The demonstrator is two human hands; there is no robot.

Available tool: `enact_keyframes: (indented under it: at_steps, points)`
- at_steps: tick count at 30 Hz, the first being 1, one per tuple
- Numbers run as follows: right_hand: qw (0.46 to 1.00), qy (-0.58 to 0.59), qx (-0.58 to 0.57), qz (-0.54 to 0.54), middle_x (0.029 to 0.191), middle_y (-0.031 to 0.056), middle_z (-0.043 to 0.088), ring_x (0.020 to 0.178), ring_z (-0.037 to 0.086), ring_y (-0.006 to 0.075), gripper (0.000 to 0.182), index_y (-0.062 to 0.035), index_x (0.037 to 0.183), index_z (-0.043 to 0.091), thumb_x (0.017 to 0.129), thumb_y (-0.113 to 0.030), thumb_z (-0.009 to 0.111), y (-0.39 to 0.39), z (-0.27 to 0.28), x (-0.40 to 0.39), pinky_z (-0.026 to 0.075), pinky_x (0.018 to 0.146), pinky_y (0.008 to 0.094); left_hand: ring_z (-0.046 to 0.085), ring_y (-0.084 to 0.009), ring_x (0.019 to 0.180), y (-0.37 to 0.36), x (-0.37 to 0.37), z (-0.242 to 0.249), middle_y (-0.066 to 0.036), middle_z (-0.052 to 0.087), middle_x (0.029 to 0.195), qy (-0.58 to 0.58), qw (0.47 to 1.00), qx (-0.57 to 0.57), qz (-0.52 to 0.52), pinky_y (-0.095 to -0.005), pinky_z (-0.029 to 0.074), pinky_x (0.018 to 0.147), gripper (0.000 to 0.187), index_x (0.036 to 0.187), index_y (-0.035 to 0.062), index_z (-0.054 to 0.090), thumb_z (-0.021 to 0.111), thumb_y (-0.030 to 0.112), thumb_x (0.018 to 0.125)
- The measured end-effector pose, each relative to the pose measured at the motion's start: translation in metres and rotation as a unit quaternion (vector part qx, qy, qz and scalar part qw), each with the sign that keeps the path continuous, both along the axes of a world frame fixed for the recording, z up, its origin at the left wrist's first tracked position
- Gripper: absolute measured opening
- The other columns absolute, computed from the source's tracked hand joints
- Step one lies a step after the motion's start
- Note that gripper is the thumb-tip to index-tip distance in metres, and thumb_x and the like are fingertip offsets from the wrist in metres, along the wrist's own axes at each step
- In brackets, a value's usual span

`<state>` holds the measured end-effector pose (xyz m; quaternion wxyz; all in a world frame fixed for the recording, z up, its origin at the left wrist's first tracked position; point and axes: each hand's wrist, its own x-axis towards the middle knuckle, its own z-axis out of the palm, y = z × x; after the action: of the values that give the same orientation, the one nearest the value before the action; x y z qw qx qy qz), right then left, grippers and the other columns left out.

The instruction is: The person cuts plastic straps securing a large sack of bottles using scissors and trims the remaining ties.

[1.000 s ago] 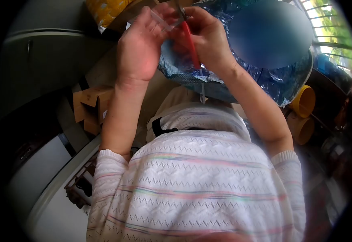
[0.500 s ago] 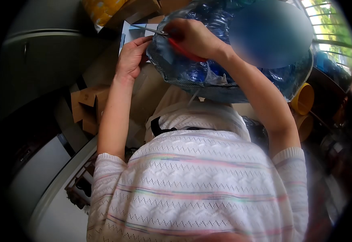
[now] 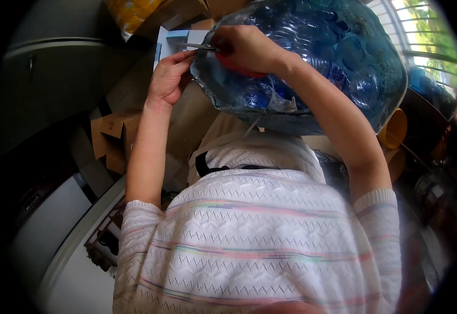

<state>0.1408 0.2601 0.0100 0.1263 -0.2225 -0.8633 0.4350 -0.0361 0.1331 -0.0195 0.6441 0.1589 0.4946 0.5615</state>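
My right hand (image 3: 252,49) is closed around red-handled scissors (image 3: 203,47), whose blades point left, just above my left fingertips. My left hand (image 3: 169,79) is closed in a pinch at the left rim of a large blue woven sack (image 3: 206,83). The exact spot it grips is partly hidden by its own fingers. Inside the sack lie several clear plastic bottles (image 3: 296,36), some with a blue tint. A torn scrap of clear plastic (image 3: 281,102) shows near the sack's front edge.
Behind my left hand stands an open white box (image 3: 161,44). Brown cardboard boxes (image 3: 114,131) are at the left, and a yellow bag (image 3: 131,15) is at the top. A yellow round container (image 3: 394,128) sits right of the sack, below a barred window (image 3: 419,31).
The scissors have swung a little, their blades now lying nearly level and slightly lower at the tip. Both hands have barely shifted. A blurred round patch over the sack is gone, showing more bottles.
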Motion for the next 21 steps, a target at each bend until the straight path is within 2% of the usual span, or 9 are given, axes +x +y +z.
enact_keyframes:
  at_steps: [6,12,15,21]
  points:
    - [0.999,-0.017,0.027,-0.003,0.089,0.0177,0.065,0.083,0.064,0.0316,0.024,-0.0019,0.097,0.061,0.076,-0.011,0.063,-0.001,0.004,0.000,0.050,0.075,0.0344,0.061,-0.0186,0.091,0.000,-0.001,-0.007,-0.012,0.062,0.103,0.001,1.000,0.005,0.004,-0.0292,0.048,0.081,0.025,0.110,-0.0072,0.057,0.050,-0.002,0.086]
    - [0.998,0.023,0.053,-0.023,0.086,0.0158,0.065,0.084,0.063,0.0323,0.024,-0.0041,0.093,0.063,0.072,-0.015,0.064,-0.002,-0.003,0.002,0.050,0.075,0.0380,0.061,-0.0182,0.091,0.002,0.002,-0.004,-0.011,0.063,0.104,-0.036,0.999,-0.004,0.011,-0.0296,0.047,0.084,0.025,0.111,-0.0060,0.057,0.052,0.000,0.087]
    - [0.998,0.006,0.059,-0.023,0.086,0.0173,0.065,0.081,0.064,0.0330,0.022,-0.0022,0.096,0.061,0.075,-0.010,0.062,-0.008,0.003,0.001,0.051,0.073,0.0353,0.060,-0.0173,0.092,0.002,0.004,-0.001,-0.010,0.063,0.104,-0.062,0.998,0.004,-0.005,-0.0290,0.047,0.085,0.025,0.110,-0.0053,0.057,0.054,0.002,0.087]
    - [0.997,0.016,0.070,-0.009,0.085,0.0172,0.065,0.080,0.064,0.0329,0.023,-0.0025,0.097,0.060,0.075,-0.009,0.063,-0.012,0.010,-0.001,0.051,0.072,0.0355,0.060,-0.0159,0.092,0.004,0.001,-0.009,-0.008,0.063,0.104,-0.096,0.995,0.011,-0.033,-0.0287,0.046,0.085,0.024,0.109,-0.0031,0.058,0.057,0.004,0.086]
